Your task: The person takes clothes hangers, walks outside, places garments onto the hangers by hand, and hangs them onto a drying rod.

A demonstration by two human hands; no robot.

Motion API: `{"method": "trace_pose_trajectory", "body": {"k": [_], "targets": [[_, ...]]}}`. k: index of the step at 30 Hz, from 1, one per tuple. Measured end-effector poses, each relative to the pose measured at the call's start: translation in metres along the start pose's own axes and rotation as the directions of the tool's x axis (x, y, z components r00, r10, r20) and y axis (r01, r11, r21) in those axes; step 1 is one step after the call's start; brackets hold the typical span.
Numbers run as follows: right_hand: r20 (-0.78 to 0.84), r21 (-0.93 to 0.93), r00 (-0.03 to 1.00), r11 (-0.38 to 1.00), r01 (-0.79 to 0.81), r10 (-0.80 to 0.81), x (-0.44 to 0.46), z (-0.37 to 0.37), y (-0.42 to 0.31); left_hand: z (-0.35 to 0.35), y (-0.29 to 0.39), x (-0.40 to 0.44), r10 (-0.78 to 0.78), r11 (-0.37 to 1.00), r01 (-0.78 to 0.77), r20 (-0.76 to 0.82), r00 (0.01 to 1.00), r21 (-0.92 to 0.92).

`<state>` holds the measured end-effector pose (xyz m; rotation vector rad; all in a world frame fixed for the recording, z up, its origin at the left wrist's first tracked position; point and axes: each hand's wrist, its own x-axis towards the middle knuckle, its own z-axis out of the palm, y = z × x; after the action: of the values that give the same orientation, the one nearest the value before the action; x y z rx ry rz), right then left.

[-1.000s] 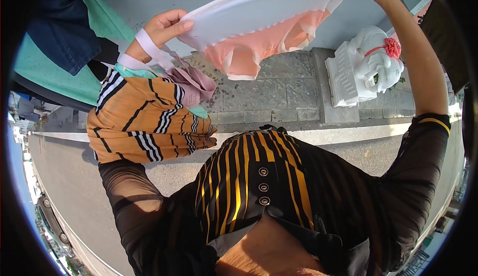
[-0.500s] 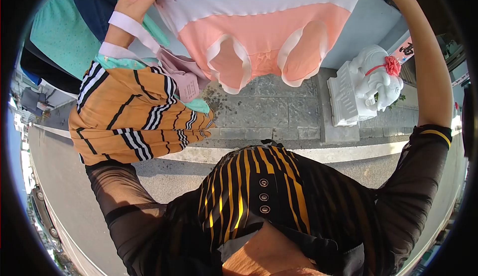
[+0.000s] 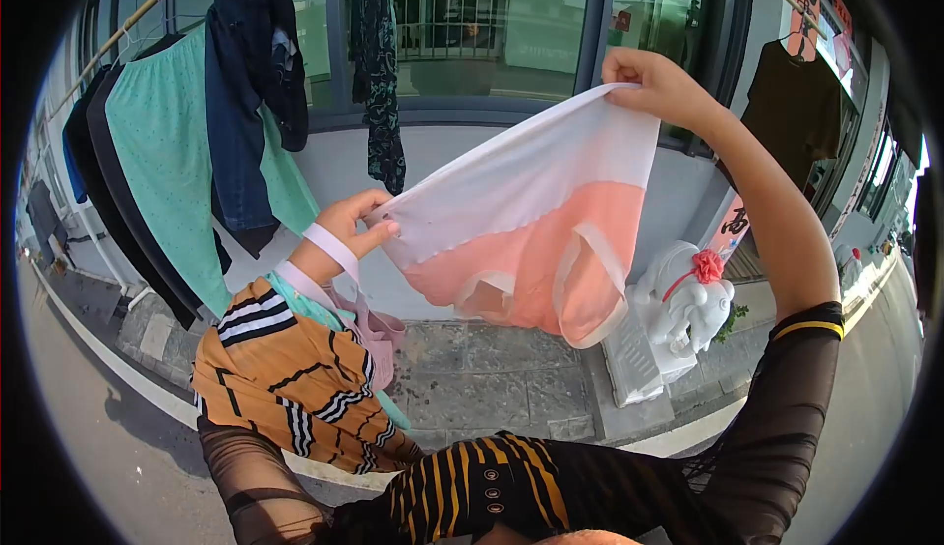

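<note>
A white and pink pair of underpants is stretched between my two hands. My left hand pinches its waistband at the left end, lower down. At the upper right, my right hand grips the other end of the waistband, so the garment slants. A mauve strap loops round my left wrist, joined to a mauve garment hanging below it. Over my left forearm lies an orange cloth with black and white stripes, with some mint fabric beside it.
Mint trousers and dark denim hang from a bamboo pole at the left. A patterned dark cloth hangs before the window. A white stone statue stands at the right, near a hanging brown shirt.
The view has tilted up, showing the window, pole and hung clothes. Both hands still hold the underpants, which now slant up to the right and appear less widely spread than half a second ago.
</note>
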<state>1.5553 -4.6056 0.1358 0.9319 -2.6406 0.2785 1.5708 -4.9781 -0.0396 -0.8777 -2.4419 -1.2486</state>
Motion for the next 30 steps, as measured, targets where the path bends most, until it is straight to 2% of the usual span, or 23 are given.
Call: {"method": "trace_pose_trajectory", "body": {"k": [2, 3, 4, 5, 6, 7, 8, 9, 10, 11, 12, 14, 15, 16, 17, 18, 19, 20, 22, 23, 26, 30], "targets": [[-0.297, 0.230, 0.954, 0.973, 0.023, 0.048, 0.023, -0.015, -0.011, -0.004, 0.013, 0.004, 0.046, 0.999, -0.046, -0.065, 0.997, 0.004], [-0.296, 0.223, 0.954, 0.974, 0.033, 0.036, 0.035, -0.019, -0.019, -0.004, 0.018, 0.004, 0.083, 0.997, -0.082, -0.112, 0.990, 0.010], [-0.410, 0.201, 0.912, 0.974, 0.107, -0.016, 0.049, -0.022, -0.029, -0.006, 0.020, 0.006, 0.088, 0.996, -0.087, -0.125, 0.988, 0.012], [-0.517, 0.171, 0.853, 0.969, 0.178, -0.066, 0.063, -0.028, -0.040, -0.008, 0.023, 0.007, 0.171, 0.985, -0.171, -0.190, 0.967, 0.015], [-0.530, 0.194, 0.845, 0.958, 0.210, -0.078, 0.080, -0.030, -0.050, -0.008, 0.024, 0.008, 0.247, 0.968, -0.250, -0.247, 0.937, 0.019], [-0.543, 0.216, 0.835, 0.946, 0.239, -0.087, 0.098, -0.035, -0.057, -0.009, 0.026, 0.008, 0.248, 0.968, -0.252, -0.250, 0.936, 0.019], [-0.540, 0.215, 0.837, 0.947, 0.240, -0.089, 0.120, -0.039, -0.053, -0.009, 0.029, 0.007, 0.208, 0.962, -0.248, -0.286, 0.936, -0.112], [-0.584, -0.010, 0.772, 0.953, 0.303, -0.251, 0.146, -0.042, -0.044, -0.009, 0.031, 0.006, 0.161, 0.940, -0.243, -0.317, 0.935, -0.238], [-0.588, -0.238, 0.693, 0.908, 0.345, -0.418, 0.168, -0.046, -0.040, -0.008, 0.033, 0.007, 0.159, 0.941, -0.242, -0.323, 0.933, -0.237], [-0.587, -0.239, 0.689, 0.904, 0.354, -0.425, 0.185, -0.050, -0.042, -0.007, 0.036, 0.008, 0.171, 0.925, -0.279, -0.375, 0.911, -0.257], [-0.582, -0.250, 0.699, 0.910, 0.332, -0.415, 0.199, -0.054, -0.044, -0.008, 0.038, 0.009, 0.181, 0.907, -0.318, -0.427, 0.886, -0.274], [-0.574, -0.256, 0.711, 0.914, 0.314, -0.406, 0.204, -0.052, -0.060, -0.010, 0.041, 0.011, 0.193, 0.892, -0.339, -0.427, 0.883, -0.298], [-0.534, -0.160, 0.830, 0.983, 0.091, -0.164, 0.199, -0.058, -0.071, -0.011, 0.044, 0.013, 0.202, 0.866, -0.352, -0.396, 0.896, -0.355], [-0.465, -0.082, 0.880, 0.985, -0.150, 0.095, 0.193, -0.062, -0.082, -0.012, 0.047, 0.014, 0.214, 0.836, -0.363, -0.363, 0.907, -0.413], [-0.462, -0.080, 0.881, 0.985, -0.151, 0.097, 0.188, -0.061, -0.090, -0.011, 0.050, 0.015, 0.227, 0.813, -0.376, -0.352, 0.908, -0.444], [-0.244, -0.515, 0.968, 0.837, -0.182, 0.061, 0.183, -0.059, -0.097, -0.009, 0.051, 0.016, 0.227, 0.812, -0.374, -0.349, 0.909, -0.447], [-0.016, -0.845, 0.992, 0.529, -0.080, 0.125, 0.180, -0.058, -0.099, -0.006, 0.052, 0.017, 0.228, 0.795, -0.366, -0.321, 0.919, -0.483], [-0.012, -0.845, 0.991, 0.528, -0.081, 0.131, 0.184, -0.060, -0.085, -0.004, 0.052, 0.018, 0.228, 0.778, -0.353, -0.290, 0.930, -0.521], [-0.152, -0.811, 0.988, 0.568, -0.138, 0.022, 0.192, -0.064, -0.036, -0.001, 0.052, 0.017, 0.216, 0.795, -0.319, -0.251, 0.943, -0.515], [-0.147, -0.809, 0.988, 0.570, -0.141, 0.035, 0.194, -0.064, -0.027, 0.000, 0.051, 0.016, 0.211, 0.813, -0.298, -0.224, 0.951, -0.499], [-0.294, -0.668, 0.955, 0.709, -0.226, 0.028, 0.185, -0.072, -0.011, 0.004, 0.054, 0.017, 0.186, 0.824, -0.264, -0.200, 0.962, -0.501], [-0.498, -0.436, 0.867, 0.854, -0.283, 0.033, 0.167, -0.094, -0.008, 0.005, 0.063, 0.034, 0.273, 0.821, -0.353, -0.233, 0.933, -0.448]]}}
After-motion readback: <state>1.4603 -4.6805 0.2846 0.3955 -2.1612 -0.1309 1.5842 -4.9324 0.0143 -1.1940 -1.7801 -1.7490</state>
